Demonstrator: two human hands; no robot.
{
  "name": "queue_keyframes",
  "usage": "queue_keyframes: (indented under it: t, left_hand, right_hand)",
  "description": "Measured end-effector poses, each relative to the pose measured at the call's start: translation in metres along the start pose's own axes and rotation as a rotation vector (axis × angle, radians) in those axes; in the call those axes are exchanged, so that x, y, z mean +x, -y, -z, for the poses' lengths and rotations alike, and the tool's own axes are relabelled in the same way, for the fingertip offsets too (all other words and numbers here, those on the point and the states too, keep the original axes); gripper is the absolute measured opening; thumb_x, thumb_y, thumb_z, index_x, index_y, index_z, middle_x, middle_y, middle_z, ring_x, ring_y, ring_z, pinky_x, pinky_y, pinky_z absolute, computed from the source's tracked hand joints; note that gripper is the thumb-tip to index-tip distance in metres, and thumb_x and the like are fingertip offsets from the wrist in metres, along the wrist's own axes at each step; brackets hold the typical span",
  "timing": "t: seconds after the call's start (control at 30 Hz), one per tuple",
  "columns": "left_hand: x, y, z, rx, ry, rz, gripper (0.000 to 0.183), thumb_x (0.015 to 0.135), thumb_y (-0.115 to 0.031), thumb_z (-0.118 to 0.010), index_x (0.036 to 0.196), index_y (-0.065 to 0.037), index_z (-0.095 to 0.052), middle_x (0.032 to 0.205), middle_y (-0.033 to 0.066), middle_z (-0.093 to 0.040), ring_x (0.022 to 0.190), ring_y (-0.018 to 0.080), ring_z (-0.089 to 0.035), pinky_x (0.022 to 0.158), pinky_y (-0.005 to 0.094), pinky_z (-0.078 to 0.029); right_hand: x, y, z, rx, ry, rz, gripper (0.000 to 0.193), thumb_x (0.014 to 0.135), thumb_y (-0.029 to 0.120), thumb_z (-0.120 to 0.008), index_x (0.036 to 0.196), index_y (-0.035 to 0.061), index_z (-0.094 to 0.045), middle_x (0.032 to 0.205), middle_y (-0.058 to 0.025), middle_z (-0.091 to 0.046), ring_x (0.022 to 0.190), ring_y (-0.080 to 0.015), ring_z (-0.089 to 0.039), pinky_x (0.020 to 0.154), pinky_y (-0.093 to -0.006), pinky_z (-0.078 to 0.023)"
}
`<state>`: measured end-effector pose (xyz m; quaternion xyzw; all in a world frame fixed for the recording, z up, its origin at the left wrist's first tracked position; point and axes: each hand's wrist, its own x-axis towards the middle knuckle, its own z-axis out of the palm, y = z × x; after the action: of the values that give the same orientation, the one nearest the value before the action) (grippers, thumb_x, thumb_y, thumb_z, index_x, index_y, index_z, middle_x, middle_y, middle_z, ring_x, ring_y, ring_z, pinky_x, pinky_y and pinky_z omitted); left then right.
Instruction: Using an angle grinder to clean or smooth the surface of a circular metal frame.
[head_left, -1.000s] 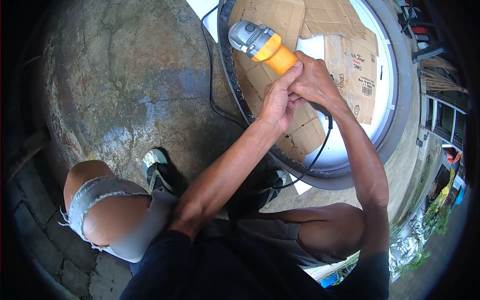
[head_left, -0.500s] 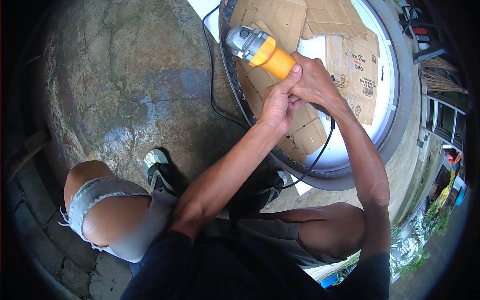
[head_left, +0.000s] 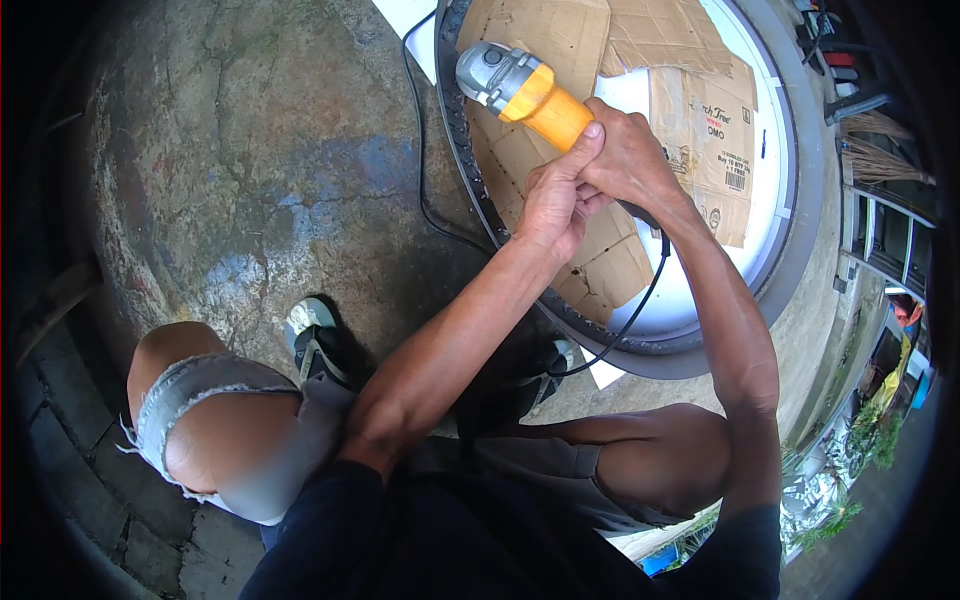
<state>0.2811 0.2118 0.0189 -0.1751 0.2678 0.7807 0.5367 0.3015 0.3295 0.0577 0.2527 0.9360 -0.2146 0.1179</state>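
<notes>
Both of my hands are on a yellow angle grinder [head_left: 548,112] with a silver gear head. My right hand [head_left: 632,158] wraps round the rear of its body. From the near side, my left hand [head_left: 557,200] closes round the grip, its thumb lying along the yellow housing by the right hand's fingers. The grinder's head is over the left edge of a large round panel with a dark rim [head_left: 478,190]. Whatever disc sits under the head is hidden. A black power cord [head_left: 664,262] leaves the tool's rear end.
Flattened cardboard pieces [head_left: 705,150] lie on the white inside of the round panel. A black cable [head_left: 422,180] runs along its left side over the stained concrete floor [head_left: 250,160]. Brooms [head_left: 880,150], a metal ladder [head_left: 885,240] and plants [head_left: 865,445] stand at the right.
The grinder's head has shifted slightly up and to the right along the rim. Both hands keep their hold on the tool.
</notes>
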Motion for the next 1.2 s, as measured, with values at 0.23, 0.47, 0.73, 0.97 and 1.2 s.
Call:
queue_keyframes:
  t: [0.23,0.47,0.73,0.97,1.2]
  left_hand:
    - [0.004,-0.010,-0.002,0.065,0.028,0.020,0.065,0.086,-0.047,-0.077,0.124,0.001,-0.056,0.110,0.0142,-0.067,0.107,0.0238,-0.066,0.098,0.0431,-0.052]
    - [0.007,-0.014,0.004,0.038,0.018,0.012,0.063,0.086,-0.045,-0.078,0.122,0.001,-0.057,0.109,0.0141,-0.067,0.105,0.0237,-0.067,0.098,0.0431,-0.052]
    - [0.009,-0.012,0.006,0.038,0.009,0.017,0.062,0.086,-0.045,-0.078,0.122,0.001,-0.057,0.109,0.0134,-0.067,0.104,0.0237,-0.067,0.098,0.0434,-0.053]
    - [0.008,-0.012,0.002,0.037,0.004,0.019,0.062,0.086,-0.044,-0.078,0.123,0.001,-0.056,0.110,0.0133,-0.066,0.105,0.0238,-0.067,0.099,0.0431,-0.053]
    - [0.007,-0.011,0.002,-0.007,0.027,0.000,0.065,0.085,-0.044,-0.079,0.124,0.001,-0.055,0.112,0.0137,-0.065,0.107,0.0241,-0.066,0.102,0.0448,-0.052]
  right_hand:
    - [0.011,0.000,0.000,0.034,-0.017,-0.018,0.034,0.078,0.024,-0.069,0.099,-0.0017,-0.061,0.086,-0.0267,-0.070,0.088,-0.0441,-0.071,0.074,-0.0486,-0.055]
    - [0.015,0.006,-0.003,0.028,0.014,-0.023,0.033,0.076,0.023,-0.070,0.098,-0.0011,-0.061,0.085,-0.0266,-0.070,0.086,-0.0429,-0.071,0.074,-0.0475,-0.056]
    - [0.013,0.002,-0.005,0.045,0.008,-0.006,0.035,0.074,0.021,-0.071,0.098,-0.0011,-0.061,0.084,-0.0263,-0.070,0.083,-0.0432,-0.072,0.073,-0.0471,-0.056]
    - [0.014,0.000,-0.002,0.041,0.009,0.005,0.034,0.076,0.024,-0.071,0.096,-0.0008,-0.060,0.080,-0.0263,-0.070,0.082,-0.0428,-0.072,0.071,-0.0472,-0.056]
    - [0.013,0.004,-0.001,0.009,-0.012,0.002,0.032,0.078,0.026,-0.070,0.095,0.0003,-0.060,0.081,-0.0253,-0.070,0.082,-0.0427,-0.072,0.070,-0.0475,-0.055]
